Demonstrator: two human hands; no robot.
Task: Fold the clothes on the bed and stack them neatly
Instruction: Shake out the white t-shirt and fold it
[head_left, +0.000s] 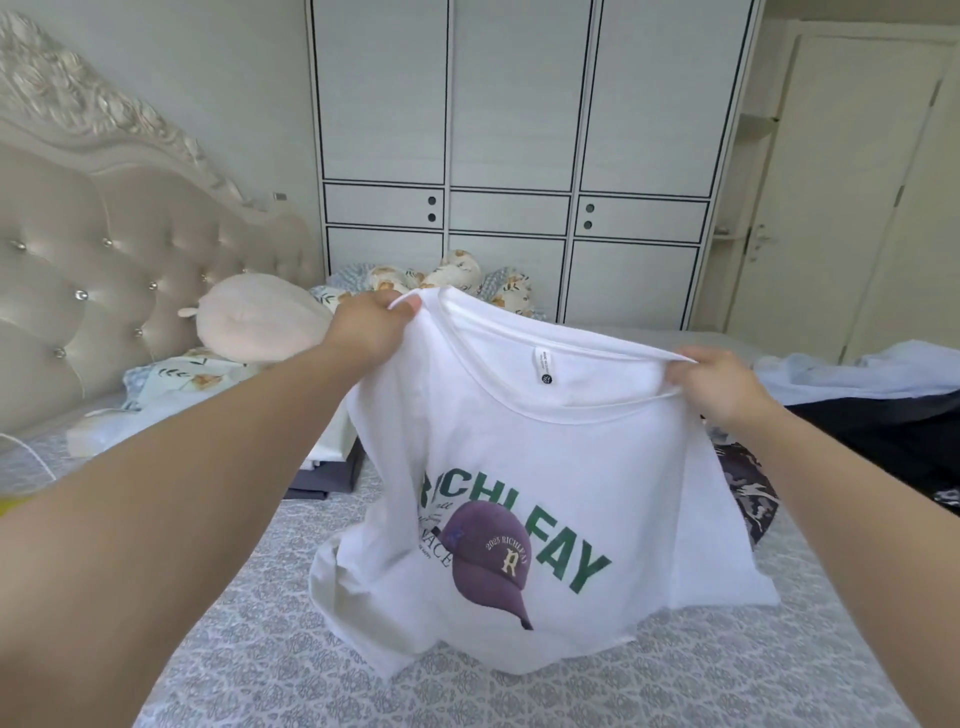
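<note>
White T-shirt (545, 467) hangs above the bed (260, 649), hem touching it, while your left hand (371, 330) and right hand (719, 384) pinch its shoulders beside the collar.

t-shirt (524, 467) held up over the bed (260, 649), left hand (371, 325) at its left shoulder, right hand (719, 384) at the right; hem resting on the bed. folded stack (332, 462) behind-left. pillow (260, 325) at the headboard (104, 249). clothes pile (872, 410) at right. wardrobe (519, 156) behind the bed.
</note>
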